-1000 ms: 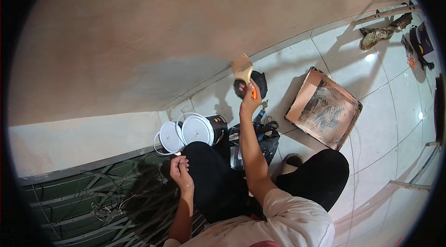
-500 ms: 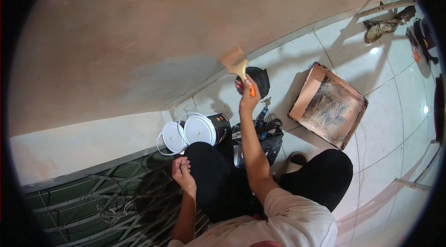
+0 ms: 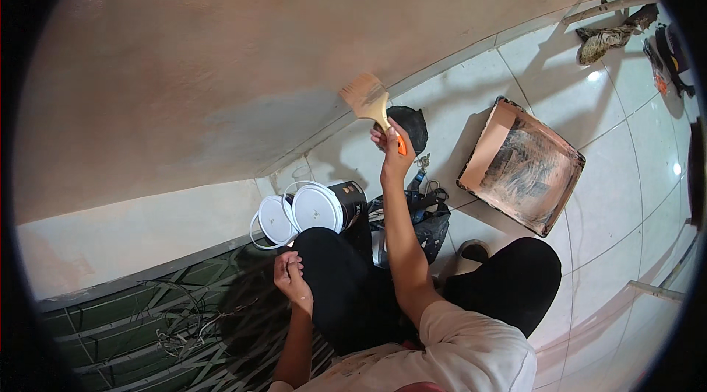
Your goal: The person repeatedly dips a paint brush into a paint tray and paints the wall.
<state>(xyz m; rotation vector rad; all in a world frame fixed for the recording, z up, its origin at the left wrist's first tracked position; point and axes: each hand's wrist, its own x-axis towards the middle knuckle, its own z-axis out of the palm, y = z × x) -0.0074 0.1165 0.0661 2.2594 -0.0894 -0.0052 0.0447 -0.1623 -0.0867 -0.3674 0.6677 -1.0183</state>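
My right hand (image 3: pixel 396 150) is closed round the orange-tipped handle of a wide paintbrush (image 3: pixel 377 105). The brush's bristles, coated in peach paint, are at the lower part of the wall (image 3: pixel 243 60), close above its base. That wall carries peach paint, with a greyer patch left of the brush. My left hand (image 3: pixel 290 274) hangs beside my left knee, its fingers curled in with nothing visible in them. To the right on the tiles lies a black-rimmed paint tray (image 3: pixel 482 143), its inside smeared with peach paint. Partly behind the brush handle sits a round black container (image 3: pixel 412 130).
Two buckets with white lids (image 3: pixel 317 208) stand by my left knee, near the wall corner. Between them and my arm is a dark bag (image 3: pixel 431 226) with scissors. A metal grille (image 3: pixel 140 326) with loose wire runs at lower left. A dirty rag (image 3: pixel 604 44) and a stick lie far right.
The brush has shifted slightly left along the low wall, and its bristles look more fanned out. My left hand and the tray stay in place.
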